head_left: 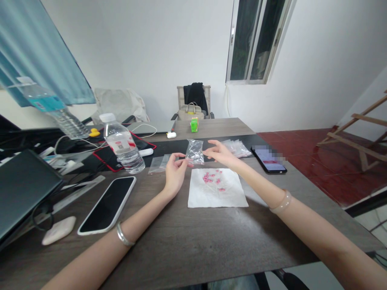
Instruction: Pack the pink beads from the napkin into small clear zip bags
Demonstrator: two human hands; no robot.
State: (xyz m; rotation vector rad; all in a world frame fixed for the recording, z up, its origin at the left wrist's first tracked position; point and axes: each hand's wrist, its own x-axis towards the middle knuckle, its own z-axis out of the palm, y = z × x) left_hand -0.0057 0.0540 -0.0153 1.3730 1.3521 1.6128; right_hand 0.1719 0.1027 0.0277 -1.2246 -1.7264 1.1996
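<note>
A small clear plastic bag (195, 151) is between my two hands, above the far side of a white paper napkin. My left hand (175, 172) pinches the bag near its lower left corner. At the bag's right edge, my right hand (222, 154) has its lower fingertips on the plastic, with the index finger lifted apart. Small pink beads (207, 177) lie scattered on the napkin (217, 199). Flat clear bags (157, 164) rest beside my left hand, and a pile of clear bags (237, 148) sits behind my right wrist.
Left on the table (169, 249) are a white-edged phone (109, 205), a water bottle (122, 145), a taller bottle (57, 108), a laptop (24, 189) and a white mouse (59, 230). Another phone (268, 160) lies right. A green box (194, 125) stands farther back.
</note>
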